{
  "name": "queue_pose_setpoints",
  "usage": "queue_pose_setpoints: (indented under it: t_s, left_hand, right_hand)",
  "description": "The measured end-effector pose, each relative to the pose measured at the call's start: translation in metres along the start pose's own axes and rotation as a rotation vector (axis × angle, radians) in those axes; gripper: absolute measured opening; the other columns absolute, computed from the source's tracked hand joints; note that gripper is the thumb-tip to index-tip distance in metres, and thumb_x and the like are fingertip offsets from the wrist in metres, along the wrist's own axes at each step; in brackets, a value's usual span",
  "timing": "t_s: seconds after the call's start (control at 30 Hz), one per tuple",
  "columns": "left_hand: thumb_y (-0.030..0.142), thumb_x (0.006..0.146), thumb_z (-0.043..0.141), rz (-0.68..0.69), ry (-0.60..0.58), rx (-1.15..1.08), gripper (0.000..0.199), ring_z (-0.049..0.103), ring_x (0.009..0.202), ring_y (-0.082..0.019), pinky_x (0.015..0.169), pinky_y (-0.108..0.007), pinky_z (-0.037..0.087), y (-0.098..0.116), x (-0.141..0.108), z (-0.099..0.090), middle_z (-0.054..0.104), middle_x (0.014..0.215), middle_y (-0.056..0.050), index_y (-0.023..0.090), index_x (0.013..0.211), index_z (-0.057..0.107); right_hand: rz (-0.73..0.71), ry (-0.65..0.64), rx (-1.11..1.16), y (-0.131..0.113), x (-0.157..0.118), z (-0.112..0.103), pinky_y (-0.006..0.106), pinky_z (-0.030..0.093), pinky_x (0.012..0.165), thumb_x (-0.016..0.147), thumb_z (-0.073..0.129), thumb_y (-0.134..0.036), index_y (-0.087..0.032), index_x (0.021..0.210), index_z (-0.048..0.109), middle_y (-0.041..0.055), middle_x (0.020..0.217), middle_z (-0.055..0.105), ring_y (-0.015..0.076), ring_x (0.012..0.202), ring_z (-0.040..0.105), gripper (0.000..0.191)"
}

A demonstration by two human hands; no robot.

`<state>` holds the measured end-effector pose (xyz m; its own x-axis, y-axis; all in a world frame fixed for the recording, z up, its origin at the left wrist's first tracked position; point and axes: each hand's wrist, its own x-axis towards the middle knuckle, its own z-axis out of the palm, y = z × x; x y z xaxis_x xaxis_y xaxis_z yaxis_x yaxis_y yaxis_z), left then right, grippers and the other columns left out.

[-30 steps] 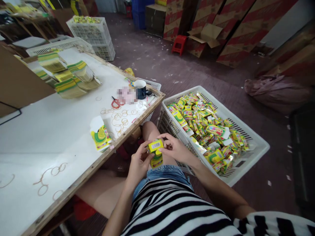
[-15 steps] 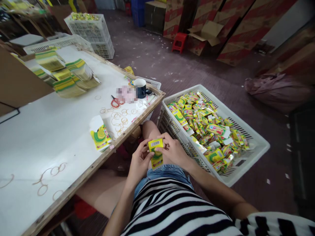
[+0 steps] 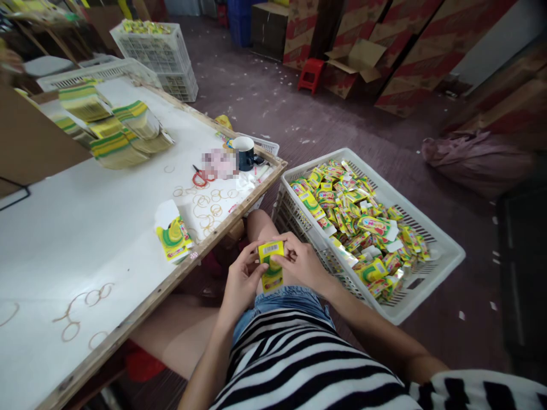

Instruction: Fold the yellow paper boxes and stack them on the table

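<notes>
Above the seated person's lap, a yellow-green carton (image 3: 272, 279) sits between both hands, barcode end uppermost. Left hand (image 3: 240, 279) clamps the carton's left side, thumb on the front face; right hand (image 3: 305, 263) pinches the upper right edge. The step in hand appears to be working the barcode end; the next move calls for a light, even grip that keeps the panels square without crushing them. Bars are discernible on the white barcode label; the digits and the multicoloured lettering lower on the face are too small to read. On the table (image 3: 106, 228), one carton with a raised white flap (image 3: 174, 236) shows similar illegible lettering. Beside the right arm, a white crate (image 3: 428, 286) holds many small printed packs (image 3: 354, 210). Beyond, large cardboard boxes (image 3: 410, 74) carry red printing, wording unreadable.
</notes>
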<state>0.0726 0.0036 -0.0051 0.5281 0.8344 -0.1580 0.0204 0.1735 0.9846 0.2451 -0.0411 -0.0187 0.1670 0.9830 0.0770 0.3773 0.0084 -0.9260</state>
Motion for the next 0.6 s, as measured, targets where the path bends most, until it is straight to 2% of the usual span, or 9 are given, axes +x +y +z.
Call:
queue_pose_setpoints:
  t_s: [0.07,0.17,0.23,0.3,0.37,0.43,0.5,0.53,0.6]
  left_hand:
    - [0.029,0.077,0.072,-0.004,-0.018,-0.044,0.049,0.07,0.095,-0.023,0.081,-0.032,0.056,0.001,0.001,0.0,0.072,0.106,-0.01,0.018,0.121,0.054]
    - [0.03,0.075,0.075,-0.018,-0.053,-0.098,0.051,0.072,0.087,-0.022,0.074,-0.03,0.057,-0.002,0.002,0.006,0.073,0.102,-0.01,0.018,0.119,0.052]
    - [0.031,0.076,0.074,0.011,-0.037,-0.09,0.049,0.071,0.089,-0.022,0.077,-0.032,0.057,-0.004,0.005,0.01,0.072,0.103,-0.01,0.019,0.119,0.052]
    - [0.032,0.079,0.07,0.094,0.053,-0.002,0.047,0.068,0.101,-0.023,0.088,-0.035,0.054,-0.004,0.009,0.003,0.07,0.109,-0.011,0.02,0.121,0.051]
    - [0.032,0.083,0.066,0.22,0.263,0.212,0.045,0.06,0.117,-0.024,0.102,-0.039,0.046,0.0,0.014,-0.018,0.065,0.12,-0.012,0.02,0.124,0.05]
    - [0.032,0.083,0.065,0.312,0.578,0.532,0.046,0.049,0.129,-0.025,0.112,-0.041,0.035,0.006,0.019,-0.052,0.056,0.132,-0.013,0.019,0.125,0.05]
    - [0.03,0.08,0.066,0.223,0.906,0.8,0.059,0.042,0.134,-0.03,0.113,-0.046,0.03,0.012,0.022,-0.089,0.049,0.138,-0.02,0.014,0.132,0.044]
    - [0.031,0.078,0.068,0.106,1.0,0.9,0.066,0.041,0.133,-0.034,0.112,-0.05,0.029,0.014,0.022,-0.106,0.049,0.137,-0.023,0.01,0.135,0.041]
    - [0.032,0.075,0.07,-0.135,1.063,1.031,0.07,0.043,0.129,-0.039,0.107,-0.056,0.032,0.017,0.023,-0.129,0.051,0.131,-0.028,0.005,0.133,0.041]
  right_hand:
    - [-0.044,-0.002,0.093,0.002,0.0,-0.002,0.025,0.038,0.054,0.086,0.059,-0.032,-0.02,0.104,0.067,-0.0002,0.073,0.059,0.0122,0.057,0.048,0.023]
    - [-0.027,0.038,0.222,0.005,-0.001,0.0,0.027,0.045,0.059,0.088,0.058,-0.037,-0.02,0.1,0.07,0.005,0.089,0.067,0.0148,0.067,0.056,0.024]
    - [-0.015,0.07,0.239,0.006,-0.003,-0.003,0.029,0.048,0.064,0.089,0.058,-0.037,-0.02,0.102,0.07,0.0061,0.092,0.069,0.0172,0.072,0.06,0.024]
    - [-0.051,0.202,0.093,0.008,-0.005,-0.016,0.033,0.05,0.071,0.09,0.056,-0.035,-0.021,0.101,0.069,0.0071,0.093,0.069,0.0193,0.078,0.06,0.022]
    - [-0.101,0.457,-0.181,0.013,-0.007,-0.039,0.038,0.049,0.08,0.09,0.055,-0.034,-0.02,0.097,0.07,0.0088,0.093,0.067,0.0221,0.085,0.059,0.021]
    - [-0.089,0.698,-0.453,0.023,-0.008,-0.065,0.044,0.046,0.088,0.088,0.058,-0.038,-0.018,0.095,0.071,0.0127,0.096,0.064,0.0263,0.093,0.057,0.024]
    - [-0.067,0.741,-0.613,0.035,-0.008,-0.082,0.047,0.044,0.091,0.085,0.06,-0.044,-0.017,0.098,0.071,0.0147,0.1,0.062,0.0298,0.099,0.055,0.032]
    - [-0.069,0.713,-0.626,0.04,-0.009,-0.085,0.046,0.044,0.09,0.085,0.06,-0.046,-0.017,0.099,0.07,0.0142,0.099,0.063,0.0294,0.099,0.056,0.034]
    - [-0.062,0.603,-0.55,0.047,-0.011,-0.079,0.041,0.048,0.081,0.086,0.057,-0.046,-0.017,0.098,0.069,0.011,0.094,0.065,0.0252,0.085,0.058,0.033]
